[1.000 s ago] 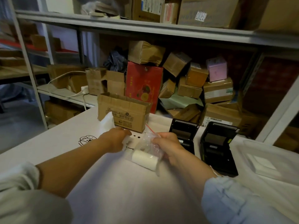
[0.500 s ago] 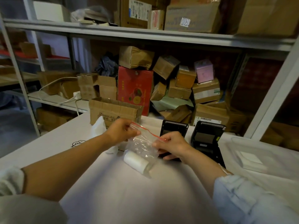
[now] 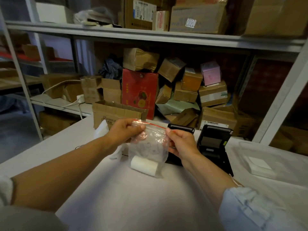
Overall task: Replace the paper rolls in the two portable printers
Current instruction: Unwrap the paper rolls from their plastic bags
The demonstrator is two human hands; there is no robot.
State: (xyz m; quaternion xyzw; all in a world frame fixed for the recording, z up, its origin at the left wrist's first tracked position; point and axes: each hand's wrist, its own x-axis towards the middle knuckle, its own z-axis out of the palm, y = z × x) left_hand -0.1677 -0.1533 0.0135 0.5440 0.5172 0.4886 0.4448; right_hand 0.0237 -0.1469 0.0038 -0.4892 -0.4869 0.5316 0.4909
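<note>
We hold a clear, crinkled zip bag (image 3: pixel 148 144) with a red seal strip up over the white table (image 3: pixel 133 197). Our left hand (image 3: pixel 124 131) pinches the bag's top left corner with curled fingers, and our right hand (image 3: pixel 180 141) pinches the top right corner. A white paper roll (image 3: pixel 144 165), a smooth short cylinder, lies on its side in the bottom of the bag, which touches the table.

Two black plastic printers stand on the table with lids raised: the left printer (image 3: pixel 181 130) sits mostly hidden behind our right hand, and the right printer (image 3: pixel 214 144) is just right of it.

At the table's far side, an open corrugated cardboard box (image 3: pixel 116 113) bears print too small to read. On the top shelf, a carton's white label (image 3: pixel 191 22) shows upside-down digits that we cannot read surely.
</note>
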